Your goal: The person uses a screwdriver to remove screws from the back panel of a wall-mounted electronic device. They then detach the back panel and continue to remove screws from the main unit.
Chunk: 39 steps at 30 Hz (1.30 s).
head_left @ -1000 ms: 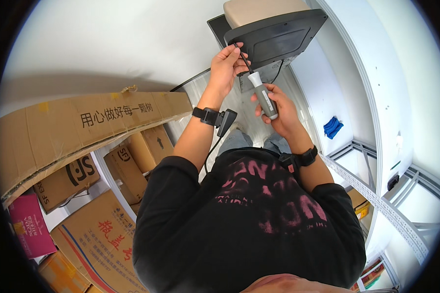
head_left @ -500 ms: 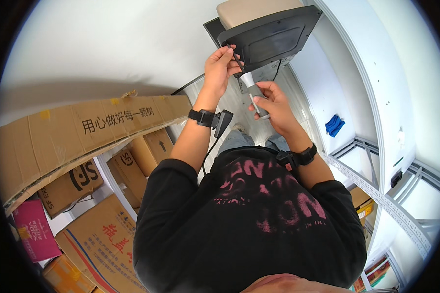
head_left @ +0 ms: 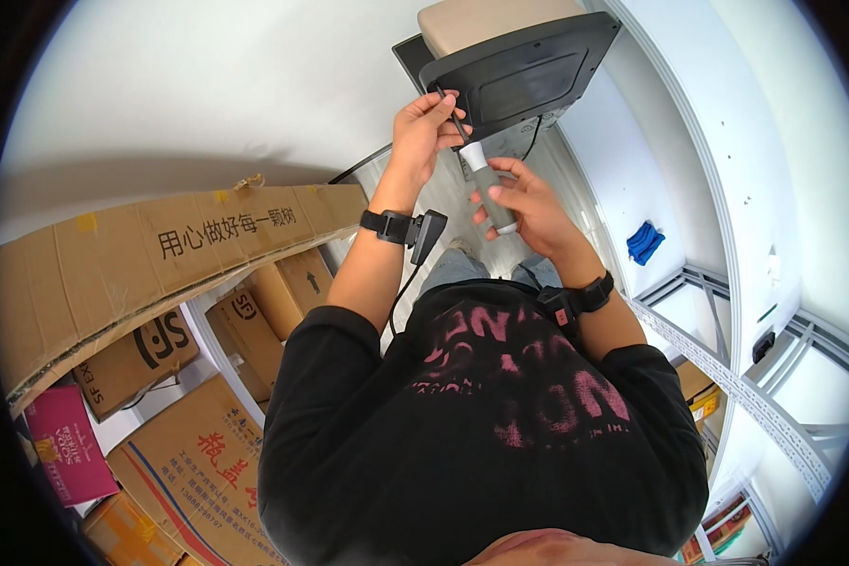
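1. Head view, left hand: The left hand grasps the screwdriver by its dark shaft, pinching it between thumb and fingertips close to the tip. The remaining fingers are curled beside the shaft.
2. Head view, right hand: The right hand grasps the grey handle of the same tool. The thumb lies across the near face, and fingertips show on the far side.
3. Head view, screwdriver position: The tool is ahead of the torso, tilted, with its handle end toward the person. The pale collar lies between the two hands. The shaft runs up to the near left corner of the black moulded panel; whether the tip is seated in a fastener cannot be told.
4. Head view, panel: A beige padded block adjoins the panel's far side. A black cable hangs below the panel.
5. Head view, wrists: A black strap with a wired device encircles the left wrist; a second black strap encircles the right.
6. Head view, surroundings: A long cardboard carton and a magenta box are at left. A blue cloth-like item lies at right, near metal shelf framing.
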Each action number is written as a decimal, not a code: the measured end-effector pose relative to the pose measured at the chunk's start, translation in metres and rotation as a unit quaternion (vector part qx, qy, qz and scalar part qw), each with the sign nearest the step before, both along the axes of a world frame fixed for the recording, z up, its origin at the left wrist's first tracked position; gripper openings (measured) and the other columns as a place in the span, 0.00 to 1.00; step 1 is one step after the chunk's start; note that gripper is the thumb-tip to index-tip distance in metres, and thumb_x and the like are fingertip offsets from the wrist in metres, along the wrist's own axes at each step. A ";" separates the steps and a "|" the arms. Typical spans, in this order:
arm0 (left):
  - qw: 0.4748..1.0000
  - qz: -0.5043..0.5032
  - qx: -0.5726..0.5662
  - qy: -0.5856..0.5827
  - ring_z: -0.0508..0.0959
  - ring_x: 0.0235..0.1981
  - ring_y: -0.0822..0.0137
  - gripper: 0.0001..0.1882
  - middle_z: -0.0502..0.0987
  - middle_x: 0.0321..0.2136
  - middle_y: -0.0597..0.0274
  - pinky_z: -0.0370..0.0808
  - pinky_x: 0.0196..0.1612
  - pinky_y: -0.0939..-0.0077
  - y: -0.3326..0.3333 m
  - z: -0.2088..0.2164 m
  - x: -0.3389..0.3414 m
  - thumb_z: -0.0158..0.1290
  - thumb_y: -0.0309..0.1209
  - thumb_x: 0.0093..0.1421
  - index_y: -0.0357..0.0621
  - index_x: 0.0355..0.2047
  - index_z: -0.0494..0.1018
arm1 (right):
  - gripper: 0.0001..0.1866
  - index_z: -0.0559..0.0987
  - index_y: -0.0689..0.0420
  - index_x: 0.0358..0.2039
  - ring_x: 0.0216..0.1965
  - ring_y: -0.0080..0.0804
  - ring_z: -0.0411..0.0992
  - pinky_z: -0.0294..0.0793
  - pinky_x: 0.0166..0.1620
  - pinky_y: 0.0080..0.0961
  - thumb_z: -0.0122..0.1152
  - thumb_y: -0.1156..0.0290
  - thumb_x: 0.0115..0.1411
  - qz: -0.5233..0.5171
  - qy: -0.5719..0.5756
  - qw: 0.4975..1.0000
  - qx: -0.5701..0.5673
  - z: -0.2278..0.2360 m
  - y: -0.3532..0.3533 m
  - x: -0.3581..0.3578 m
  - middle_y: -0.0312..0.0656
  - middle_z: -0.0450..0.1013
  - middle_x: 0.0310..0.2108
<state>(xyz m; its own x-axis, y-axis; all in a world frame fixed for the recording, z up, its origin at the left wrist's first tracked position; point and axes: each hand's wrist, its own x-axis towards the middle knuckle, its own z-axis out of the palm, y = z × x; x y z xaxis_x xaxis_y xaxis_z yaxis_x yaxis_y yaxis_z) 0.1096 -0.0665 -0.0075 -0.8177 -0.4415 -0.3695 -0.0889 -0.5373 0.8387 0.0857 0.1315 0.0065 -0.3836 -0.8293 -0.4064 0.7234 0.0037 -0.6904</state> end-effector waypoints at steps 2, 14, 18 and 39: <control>0.999 -0.010 -0.035 -0.028 0.79 0.22 0.70 0.10 0.75 0.25 0.62 0.76 0.23 0.83 -0.001 -0.001 -0.001 0.52 0.30 0.61 0.37 0.39 0.72 | 0.27 0.59 0.60 0.55 0.33 0.30 0.72 0.74 0.29 0.25 0.57 0.71 0.58 0.001 0.077 0.997 0.022 -0.004 -0.004 0.004 0.44 0.68 0.40; 0.999 -0.023 -0.036 -0.013 0.78 0.22 0.70 0.10 0.75 0.24 0.63 0.77 0.24 0.81 0.001 -0.001 -0.001 0.52 0.30 0.60 0.38 0.39 0.73 | 0.23 0.62 0.59 0.53 0.35 0.29 0.72 0.74 0.30 0.26 0.54 0.69 0.58 0.015 0.014 1.000 0.018 -0.004 0.001 0.002 0.41 0.69 0.37; 0.997 -0.036 -0.063 -0.026 0.78 0.22 0.70 0.10 0.75 0.24 0.63 0.77 0.25 0.81 0.000 0.000 -0.001 0.52 0.30 0.60 0.38 0.40 0.73 | 0.22 0.63 0.59 0.54 0.37 0.33 0.73 0.75 0.31 0.27 0.51 0.68 0.60 0.016 0.166 0.983 0.073 -0.015 -0.004 0.008 0.45 0.71 0.40; 0.999 -0.031 -0.014 -0.008 0.77 0.23 0.72 0.11 0.74 0.24 0.65 0.76 0.25 0.82 -0.001 -0.003 0.000 0.54 0.30 0.59 0.40 0.41 0.73 | 0.23 0.62 0.60 0.55 0.39 0.34 0.73 0.75 0.34 0.29 0.46 0.61 0.63 0.023 -0.047 0.999 -0.007 -0.011 0.006 -0.001 0.43 0.71 0.40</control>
